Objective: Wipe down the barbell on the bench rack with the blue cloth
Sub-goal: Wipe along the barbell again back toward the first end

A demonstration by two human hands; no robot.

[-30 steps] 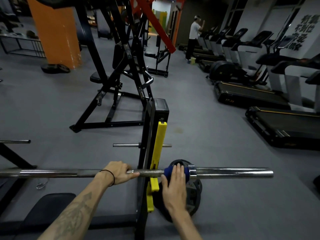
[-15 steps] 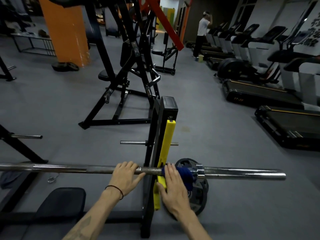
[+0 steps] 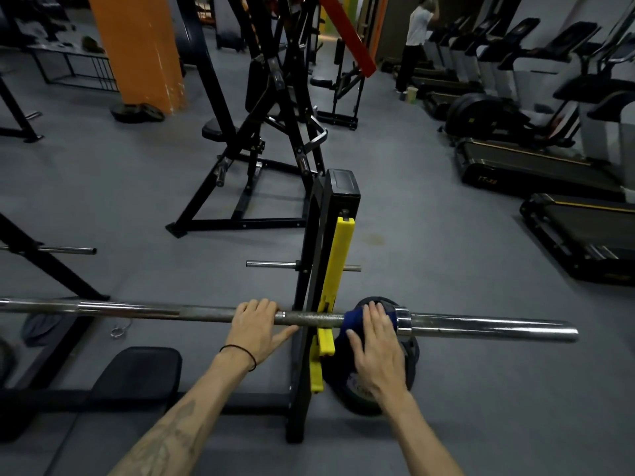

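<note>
An orange pillar (image 3: 142, 49) stands beyond black gym machines (image 3: 271, 132), with treadmills (image 3: 536, 166) at right.

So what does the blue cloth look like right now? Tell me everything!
The blue cloth is dark blue, soft-looking fabric, bunched round the barbell just right of the yellow rack guard, beside the bar's shiny collar. The right hand lies over it, fingers straight, pressing it onto the bar. Part of it hangs below the bar.

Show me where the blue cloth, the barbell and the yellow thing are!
blue cloth (image 3: 351, 323): head view, fold left of the fingers.
barbell (image 3: 488, 328): head view, shiny right sleeve.
yellow rack guard (image 3: 338, 259): head view, upper strip.
</note>
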